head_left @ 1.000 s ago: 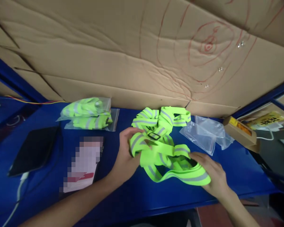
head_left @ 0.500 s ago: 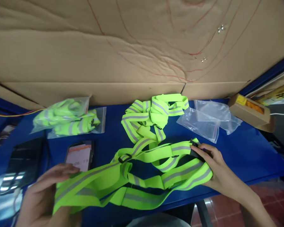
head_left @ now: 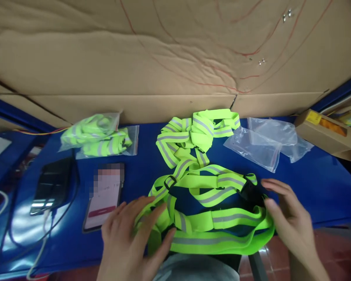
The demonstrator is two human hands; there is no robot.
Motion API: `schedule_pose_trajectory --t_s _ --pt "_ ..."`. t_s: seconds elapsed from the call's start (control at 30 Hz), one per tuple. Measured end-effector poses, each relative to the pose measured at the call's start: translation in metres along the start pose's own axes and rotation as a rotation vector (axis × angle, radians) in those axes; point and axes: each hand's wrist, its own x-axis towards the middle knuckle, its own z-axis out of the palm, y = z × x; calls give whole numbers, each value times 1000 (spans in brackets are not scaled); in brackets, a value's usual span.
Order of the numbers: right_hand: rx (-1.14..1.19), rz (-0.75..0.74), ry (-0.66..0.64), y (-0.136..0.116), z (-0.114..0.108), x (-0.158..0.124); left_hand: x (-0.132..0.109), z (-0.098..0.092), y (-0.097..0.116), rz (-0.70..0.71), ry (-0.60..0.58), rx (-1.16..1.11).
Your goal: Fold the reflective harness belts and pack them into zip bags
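Observation:
A neon yellow-green reflective belt harness [head_left: 236, 218] with grey stripes lies in loose loops along the front of the blue table. My left hand [head_left: 131, 238] rests over its left end, fingers spread across the straps and thumb apart. A black slider [head_left: 170, 182] sits on a strap just beyond those fingers. At the right end, my right hand [head_left: 292, 214] is open beside a black buckle [head_left: 250, 193], its thumb at the strap's edge. Behind lies a bunched pile of the same strap [head_left: 200, 134], touching the front loops.
Two clear bags of folded straps [head_left: 90, 130] lie at the back left. Nearer are a phone [head_left: 105, 199] and a black device [head_left: 54, 183] with cables. Clear zip bags [head_left: 254, 150] and a cardboard box [head_left: 324, 132] stand at the right. A cardboard panel [head_left: 134, 66] rises behind.
My left hand has moved right, bringing the harness's left end inward and loosening its hold. My right hand has let go of the buckle end. The view has shifted left, uncovering the phone.

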Motion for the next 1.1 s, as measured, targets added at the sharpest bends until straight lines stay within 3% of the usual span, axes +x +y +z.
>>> schedule_pose_trajectory --t_s 0.1,0.2,0.3,0.37,0.47,0.53,0.6,0.7,0.77,0.9,1.0,1.1 --pt "-223 -79 -99 -8 25 3 -1 13 -7 -58 -108 83" --pt "-378 -175 -114 1 31 12 -9 22 -16 -144 -198 10" --pt "-546 -206 -34 14 29 26 -16 24 -23 -245 -146 -88" --pt "-647 -206 46 14 26 34 -15 22 -25 -241 -86 -157" --pt "-569 -335 91 -2 22 36 -8 20 -24 -208 5 -214" --pt "-368 -521 -1 -21 22 30 -3 20 -20 -173 67 -193" --pt "-175 -677 -209 -41 25 20 1 21 -13 -52 73 -147" --pt "-169 -762 -525 -67 39 6 7 23 -5 231 -84 -123" --pt "-280 -748 -611 -76 51 2 16 24 -4 349 -166 -132" --pt "-319 -671 -586 -78 67 15 49 26 -13 381 -119 -146" --pt "-120 -533 -566 -74 67 48 72 34 -20 347 -105 -156" --pt "57 -257 -687 -69 61 94 84 44 -24 336 -102 -89"
